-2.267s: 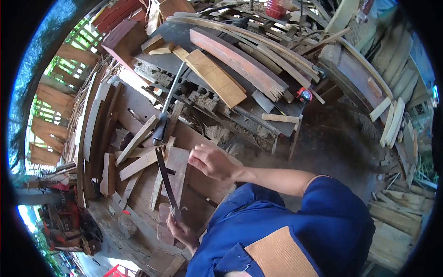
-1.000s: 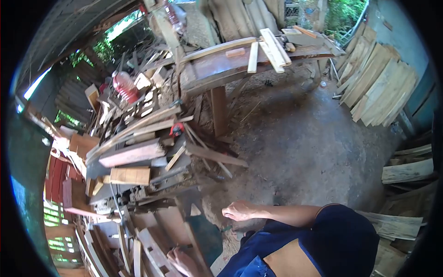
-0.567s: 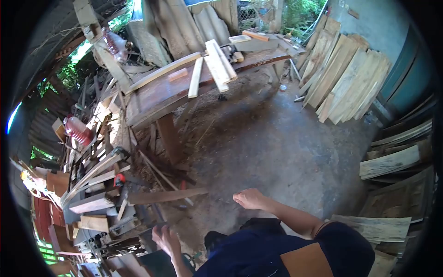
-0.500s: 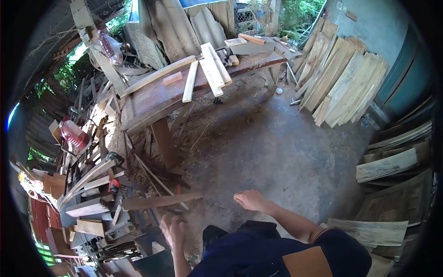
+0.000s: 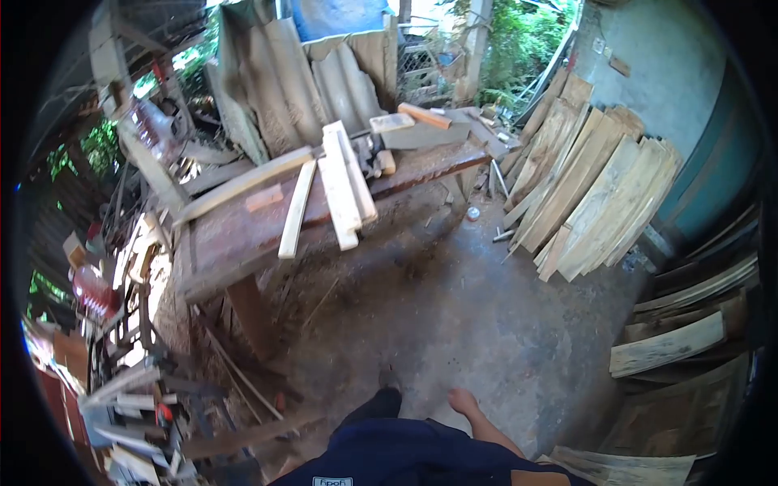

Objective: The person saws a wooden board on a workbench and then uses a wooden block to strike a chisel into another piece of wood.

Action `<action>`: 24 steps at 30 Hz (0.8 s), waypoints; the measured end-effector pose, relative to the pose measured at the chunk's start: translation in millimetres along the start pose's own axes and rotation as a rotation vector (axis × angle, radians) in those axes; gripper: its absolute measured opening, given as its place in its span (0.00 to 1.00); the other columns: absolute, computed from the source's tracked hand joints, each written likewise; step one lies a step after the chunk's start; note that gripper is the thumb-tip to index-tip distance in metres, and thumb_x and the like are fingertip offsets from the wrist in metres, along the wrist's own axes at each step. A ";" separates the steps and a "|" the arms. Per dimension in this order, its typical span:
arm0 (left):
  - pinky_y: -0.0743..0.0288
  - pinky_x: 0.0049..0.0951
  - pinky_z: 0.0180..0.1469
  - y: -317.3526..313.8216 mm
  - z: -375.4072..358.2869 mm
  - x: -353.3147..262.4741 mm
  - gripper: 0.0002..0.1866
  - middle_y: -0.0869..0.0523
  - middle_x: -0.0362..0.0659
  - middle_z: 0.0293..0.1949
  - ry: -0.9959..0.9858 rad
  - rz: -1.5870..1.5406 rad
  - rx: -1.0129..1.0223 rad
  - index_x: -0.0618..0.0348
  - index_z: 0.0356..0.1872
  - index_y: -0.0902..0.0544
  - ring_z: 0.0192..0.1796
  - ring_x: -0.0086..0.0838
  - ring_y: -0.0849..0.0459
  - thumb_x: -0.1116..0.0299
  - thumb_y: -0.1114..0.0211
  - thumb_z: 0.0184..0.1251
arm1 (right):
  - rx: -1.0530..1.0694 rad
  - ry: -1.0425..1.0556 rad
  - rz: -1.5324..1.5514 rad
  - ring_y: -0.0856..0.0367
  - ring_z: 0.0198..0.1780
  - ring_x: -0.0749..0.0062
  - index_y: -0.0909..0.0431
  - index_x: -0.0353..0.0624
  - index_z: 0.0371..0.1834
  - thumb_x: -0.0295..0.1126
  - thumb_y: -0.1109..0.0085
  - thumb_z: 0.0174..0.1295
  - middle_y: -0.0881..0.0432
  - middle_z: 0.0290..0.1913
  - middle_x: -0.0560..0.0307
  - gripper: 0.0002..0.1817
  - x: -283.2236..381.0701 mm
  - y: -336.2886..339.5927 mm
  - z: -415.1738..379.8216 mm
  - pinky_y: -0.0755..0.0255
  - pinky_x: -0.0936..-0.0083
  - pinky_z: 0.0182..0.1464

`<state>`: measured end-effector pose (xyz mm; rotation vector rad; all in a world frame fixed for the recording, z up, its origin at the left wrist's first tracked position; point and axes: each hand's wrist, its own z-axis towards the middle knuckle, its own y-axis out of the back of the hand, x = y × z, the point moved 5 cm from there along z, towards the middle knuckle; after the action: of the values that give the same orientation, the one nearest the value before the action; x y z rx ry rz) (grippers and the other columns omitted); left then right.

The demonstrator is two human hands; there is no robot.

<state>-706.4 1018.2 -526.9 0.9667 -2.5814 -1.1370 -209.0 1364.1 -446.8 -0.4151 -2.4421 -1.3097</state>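
My right hand [image 5: 463, 402] hangs over the concrete floor at the bottom centre, its fingers curled in and no object showing in it. Of my left hand [image 5: 290, 465] only a small blurred patch shows at the lower edge beside my dark shirt, and its fingers are hidden. A long board [image 5: 243, 436] lies close by on that side. Ahead stands a wooden workbench [image 5: 223, 235]. Pale wood strips [image 5: 339, 190] lie across it, with a narrower strip [image 5: 298, 211] overhanging its front edge. A short reddish block [image 5: 264, 198] rests on the top.
Planks [image 5: 596, 190] lean against the wall at right, and more boards [image 5: 668, 344] are stacked along the right side. Scrap wood [image 5: 134, 405] crowds the left, near a red-and-clear jug [image 5: 96, 292]. A small round container [image 5: 473, 214] sits on the floor.
The view has tilted up, so the bench appears lower and nearer. My left hand has dropped mostly out of sight. My right hand is lower in the picture, and one foot shows ahead.
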 end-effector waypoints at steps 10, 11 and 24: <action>0.23 0.52 0.50 243.0 225.2 -322.0 0.16 0.14 0.59 0.40 -0.273 -0.167 -0.055 0.61 0.34 0.15 0.47 0.56 0.16 0.61 0.46 0.64 | 0.043 -0.433 0.145 0.16 0.50 0.47 0.19 0.47 0.51 0.34 0.41 0.59 0.14 0.47 0.46 0.16 -137.8 60.7 91.4 0.21 0.58 0.49; 0.25 0.53 0.51 268.6 259.7 -361.5 0.19 0.16 0.60 0.44 -0.380 -0.192 -0.144 0.59 0.41 0.17 0.49 0.57 0.18 0.56 0.51 0.69 | -0.042 -0.495 0.367 0.16 0.49 0.47 0.19 0.47 0.50 0.33 0.40 0.57 0.14 0.46 0.46 0.16 -157.7 46.9 116.6 0.21 0.58 0.47; 0.22 0.48 0.54 444.7 373.3 -658.9 0.12 0.16 0.56 0.43 -0.497 -0.064 0.008 0.55 0.40 0.15 0.49 0.51 0.16 0.63 0.45 0.65 | 0.189 -0.630 0.653 0.24 0.21 0.69 0.26 0.47 0.24 0.28 0.56 0.69 0.23 0.22 0.55 0.14 -139.8 270.5 376.1 0.30 0.69 0.19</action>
<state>-557.8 1874.6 -401.8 0.8593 -2.9459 -1.5535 -31.7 1811.2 -500.4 -1.6024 -2.4862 -0.7193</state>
